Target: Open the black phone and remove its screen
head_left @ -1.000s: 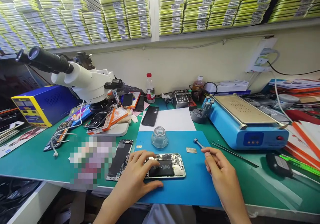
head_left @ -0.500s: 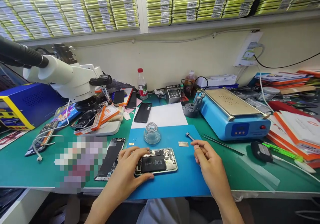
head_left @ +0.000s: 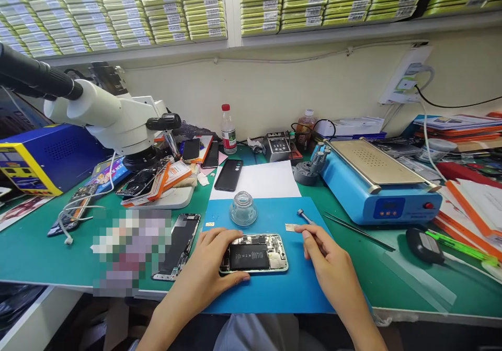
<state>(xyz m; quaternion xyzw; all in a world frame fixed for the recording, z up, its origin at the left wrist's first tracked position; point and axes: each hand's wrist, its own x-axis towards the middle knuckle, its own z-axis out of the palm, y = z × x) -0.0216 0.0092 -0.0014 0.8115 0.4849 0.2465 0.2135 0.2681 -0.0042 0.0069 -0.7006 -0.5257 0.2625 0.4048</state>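
My left hand (head_left: 214,267) grips the opened phone (head_left: 254,253) by its left end, flat on the blue mat (head_left: 274,293). My right hand (head_left: 327,259) pinches a screwdriver (head_left: 304,216), at 2 o'clock of the phone. Glass jar (head_left: 243,208) at 12.

No text is readable: the barcode labels on the stacked green boxes (head_left: 188,6) and the bottle's (head_left: 228,129) label are too small.

You have two hands over one blue mat (head_left: 274,293), with one opened phone (head_left: 254,253), one glass jar (head_left: 243,208), one microscope (head_left: 117,118), one blue heating machine (head_left: 376,183) and two bottles (head_left: 228,129).
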